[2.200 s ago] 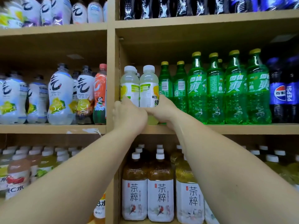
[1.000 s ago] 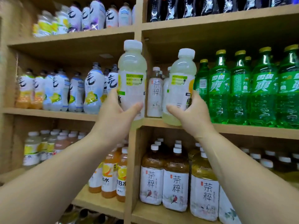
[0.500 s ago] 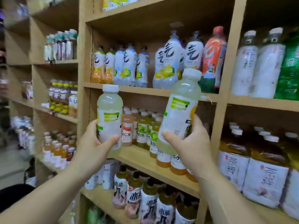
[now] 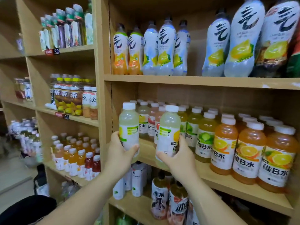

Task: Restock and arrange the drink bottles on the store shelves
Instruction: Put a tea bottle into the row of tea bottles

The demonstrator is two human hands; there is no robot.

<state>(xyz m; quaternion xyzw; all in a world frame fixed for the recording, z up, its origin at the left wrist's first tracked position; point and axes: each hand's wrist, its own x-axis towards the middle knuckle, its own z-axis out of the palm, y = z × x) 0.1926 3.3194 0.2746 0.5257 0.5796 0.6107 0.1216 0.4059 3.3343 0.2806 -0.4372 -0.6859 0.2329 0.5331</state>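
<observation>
Gripping pale bottles [image 4: 129,127] — both hands [image 4: 119,153].

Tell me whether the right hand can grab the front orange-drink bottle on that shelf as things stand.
Probably not yet: the right hand is wrapped around a pale bottle. The orange-drink bottle stands unblocked at the shelf's front edge.

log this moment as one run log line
left hand: holds pale bottle | right hand: holds second pale bottle | both upright, before middle shelf | not yet shelved
</observation>
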